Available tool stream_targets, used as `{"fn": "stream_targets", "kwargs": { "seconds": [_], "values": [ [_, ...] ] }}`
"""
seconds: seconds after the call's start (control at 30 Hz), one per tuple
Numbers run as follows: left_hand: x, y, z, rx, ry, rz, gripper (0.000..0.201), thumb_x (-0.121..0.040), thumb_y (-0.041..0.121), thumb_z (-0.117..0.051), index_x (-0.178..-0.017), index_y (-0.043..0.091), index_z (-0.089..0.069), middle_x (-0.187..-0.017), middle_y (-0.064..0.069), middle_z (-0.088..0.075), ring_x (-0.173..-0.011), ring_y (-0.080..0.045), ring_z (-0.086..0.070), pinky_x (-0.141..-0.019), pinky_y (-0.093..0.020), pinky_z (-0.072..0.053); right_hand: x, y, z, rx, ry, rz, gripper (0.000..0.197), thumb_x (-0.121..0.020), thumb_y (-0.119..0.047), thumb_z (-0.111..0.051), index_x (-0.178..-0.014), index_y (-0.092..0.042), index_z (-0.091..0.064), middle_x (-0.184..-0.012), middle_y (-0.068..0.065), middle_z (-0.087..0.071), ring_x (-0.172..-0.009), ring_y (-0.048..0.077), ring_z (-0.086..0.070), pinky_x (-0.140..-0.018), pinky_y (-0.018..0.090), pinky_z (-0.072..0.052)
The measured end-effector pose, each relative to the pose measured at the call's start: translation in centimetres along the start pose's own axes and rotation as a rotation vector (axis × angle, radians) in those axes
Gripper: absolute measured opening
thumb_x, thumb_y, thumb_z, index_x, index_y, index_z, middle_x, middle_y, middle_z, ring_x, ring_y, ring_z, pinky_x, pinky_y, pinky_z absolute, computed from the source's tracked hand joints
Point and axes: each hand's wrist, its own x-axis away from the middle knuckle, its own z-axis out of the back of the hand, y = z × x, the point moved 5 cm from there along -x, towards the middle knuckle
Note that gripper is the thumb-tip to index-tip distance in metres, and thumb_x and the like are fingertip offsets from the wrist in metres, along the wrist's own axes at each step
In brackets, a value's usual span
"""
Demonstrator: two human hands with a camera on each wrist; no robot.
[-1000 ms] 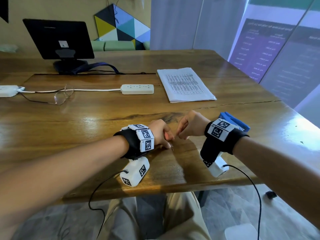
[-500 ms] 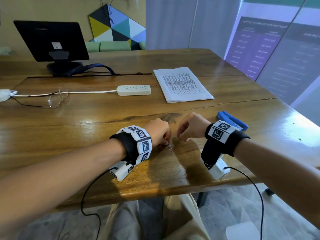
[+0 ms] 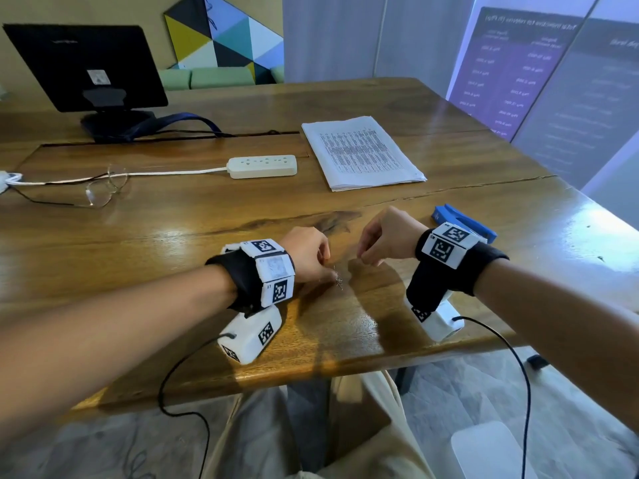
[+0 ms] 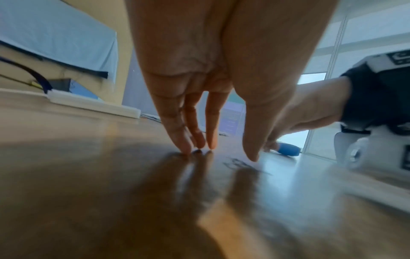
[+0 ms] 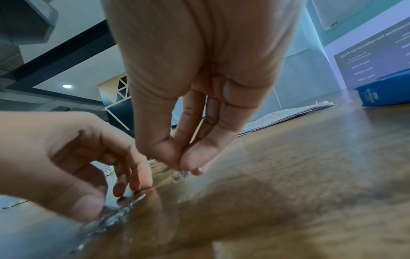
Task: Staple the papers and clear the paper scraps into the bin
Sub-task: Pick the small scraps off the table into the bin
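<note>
A small heap of loose metal staples [image 3: 339, 280] lies on the wooden table [image 3: 173, 243] between my hands. My left hand [image 3: 323, 267] rests its fingertips [image 4: 188, 149] on the wood, and its thumb touches the staples [image 5: 115, 217]. My right hand [image 3: 363, 255] hovers just right of the heap, thumb and fingertips [image 5: 195, 157] pinched together on what looks like a single staple. The stack of printed papers [image 3: 359, 152] lies farther back. A blue stapler [image 3: 463, 221] sits behind my right wrist, partly hidden by it.
A white power strip [image 3: 261, 166] and its cable cross the table's middle, with glasses [image 3: 103, 190] at the left. A dark monitor [image 3: 86, 67] stands at the back left. A white rounded object [image 3: 491, 451] sits on the floor at lower right.
My hands, nearly touching a second ago, have drawn slightly apart. The right hand has lifted a little away from the heap, and the left stays at the staples.
</note>
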Motion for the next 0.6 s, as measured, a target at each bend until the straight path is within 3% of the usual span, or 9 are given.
{"fn": "stream_targets", "kwargs": {
  "seconds": [0.07,0.17,0.27,0.4,0.5,0.6],
  "values": [
    [0.1,0.6,-0.9,0.003,0.007,0.025,0.045,-0.072,0.043,-0.076,-0.103,0.012,-0.066,-0.104,-0.002,-0.063,-0.096,-0.015,-0.053,-0.076,-0.027,-0.045,0.1,0.0,0.0,-0.001,0.002,0.001,0.006,-0.071,-0.003,-0.076,-0.076,-0.005,-0.073,-0.066,0.006,-0.070,-0.059,0.011,-0.066,-0.071,0.026,-0.058],
    [0.0,1.3,-1.5,0.076,0.013,0.054,0.039,-0.071,0.035,-0.079,-0.099,0.010,-0.069,-0.099,-0.001,-0.064,-0.098,-0.016,-0.057,-0.080,-0.030,-0.047,0.1,-0.1,0.0,0.010,0.006,0.000,0.006,-0.070,-0.004,-0.076,-0.074,-0.007,-0.074,-0.063,0.004,-0.070,-0.054,0.007,-0.065,-0.069,0.024,-0.057],
    [-0.1,0.9,-1.3,0.171,0.040,0.069,0.029,-0.067,0.028,-0.083,-0.089,0.012,-0.072,-0.084,0.004,-0.064,-0.086,-0.014,-0.061,-0.072,-0.027,-0.049,0.2,0.0,0.0,0.004,0.006,0.003,0.005,-0.070,-0.005,-0.076,-0.075,-0.007,-0.074,-0.063,0.005,-0.070,-0.054,0.008,-0.065,-0.068,0.023,-0.057],
    [-0.1,0.7,-0.8,0.211,0.055,0.036,0.022,-0.068,0.025,-0.083,-0.086,0.013,-0.076,-0.078,0.005,-0.066,-0.067,-0.005,-0.056,-0.052,-0.009,-0.041,0.4,0.2,0.0,0.002,0.004,0.005,0.006,-0.071,-0.004,-0.077,-0.076,-0.005,-0.074,-0.068,0.008,-0.071,-0.060,0.012,-0.066,-0.073,0.027,-0.058],
    [-0.3,0.8,-0.5,0.205,0.059,0.027,0.017,-0.069,0.024,-0.082,-0.082,0.013,-0.077,-0.079,0.002,-0.070,-0.072,-0.008,-0.060,-0.056,-0.012,-0.042,0.6,0.3,0.0,-0.002,0.004,0.002,0.005,-0.071,-0.005,-0.077,-0.075,-0.006,-0.074,-0.071,0.010,-0.071,-0.061,0.014,-0.067,-0.075,0.028,-0.059],
    [-0.6,0.8,-0.5,0.211,0.072,0.030,0.014,-0.070,0.021,-0.081,-0.079,0.012,-0.078,-0.074,0.004,-0.068,-0.062,-0.003,-0.057,-0.051,-0.005,-0.040,0.7,0.4,0.1,-0.009,0.011,-0.001,0.005,-0.071,-0.005,-0.077,-0.072,-0.009,-0.074,-0.070,0.009,-0.071,-0.061,0.013,-0.067,-0.074,0.027,-0.059]
  ]
}}
